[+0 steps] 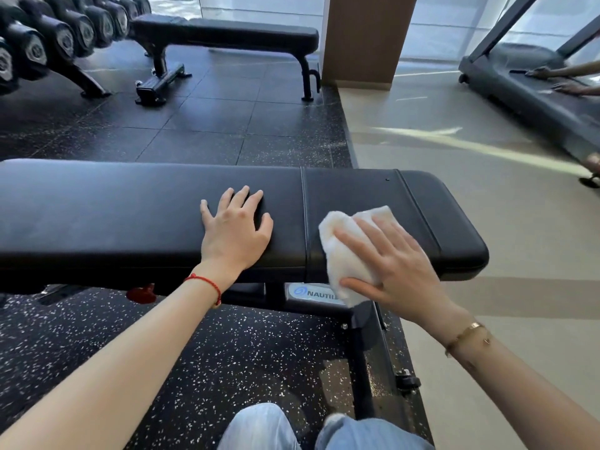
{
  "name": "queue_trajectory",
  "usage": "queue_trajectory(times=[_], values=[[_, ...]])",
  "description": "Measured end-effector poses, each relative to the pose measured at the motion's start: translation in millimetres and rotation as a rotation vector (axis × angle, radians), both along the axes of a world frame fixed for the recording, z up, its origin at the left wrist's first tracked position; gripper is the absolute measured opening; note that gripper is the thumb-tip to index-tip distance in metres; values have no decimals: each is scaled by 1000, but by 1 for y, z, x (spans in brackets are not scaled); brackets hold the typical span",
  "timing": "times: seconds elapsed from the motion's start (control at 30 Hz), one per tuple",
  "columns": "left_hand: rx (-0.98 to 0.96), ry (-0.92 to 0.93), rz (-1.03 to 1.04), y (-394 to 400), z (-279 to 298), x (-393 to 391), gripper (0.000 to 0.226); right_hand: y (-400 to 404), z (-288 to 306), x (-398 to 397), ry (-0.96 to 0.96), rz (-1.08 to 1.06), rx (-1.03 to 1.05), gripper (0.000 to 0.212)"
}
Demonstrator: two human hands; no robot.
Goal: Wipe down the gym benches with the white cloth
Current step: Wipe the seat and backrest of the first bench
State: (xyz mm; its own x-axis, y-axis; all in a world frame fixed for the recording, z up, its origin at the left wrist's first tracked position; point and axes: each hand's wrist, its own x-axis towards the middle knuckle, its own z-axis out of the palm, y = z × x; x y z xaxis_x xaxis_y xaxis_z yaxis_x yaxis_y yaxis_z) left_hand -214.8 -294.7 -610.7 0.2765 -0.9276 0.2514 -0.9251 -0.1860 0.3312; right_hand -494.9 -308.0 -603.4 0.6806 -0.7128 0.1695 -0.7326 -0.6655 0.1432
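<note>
The near bench (pixel 146 219) lies with its long axis left to right, its rounded end pointing right, toward the beige floor (pixel 487 222). The left hand (pixel 235 227) rests flat on the smooth black pad, fingers spread, holding nothing. The right hand (pixel 394 264) presses the crumpled white cloth (pixel 344 254) with straight fingers over the near edge. A second bench (pixel 227 35) stands behind, well apart, across open speckled rubber tiles (pixel 211 118).

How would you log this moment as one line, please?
right hand presses white cloth on near bench | left hand flat
</note>
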Motion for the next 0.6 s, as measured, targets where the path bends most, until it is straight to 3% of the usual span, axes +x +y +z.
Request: queue_trajectory(times=[0.3,0.4,0.5,0.6], values=[[-10,-7,-1,-1,-3,2,51,27,-24,68,-13,-24,-196,68],[-11,-19,-5,0,-3,4,51,18,-27,33,-57,-35,-239,69],[-18,-16,-6,-1,-4,3,51,10,-25,-12,-94,-185,-218,72],[-22,-12,-2,-2,-3,1,51,13,-23,2,-110,-259,-198,72]])
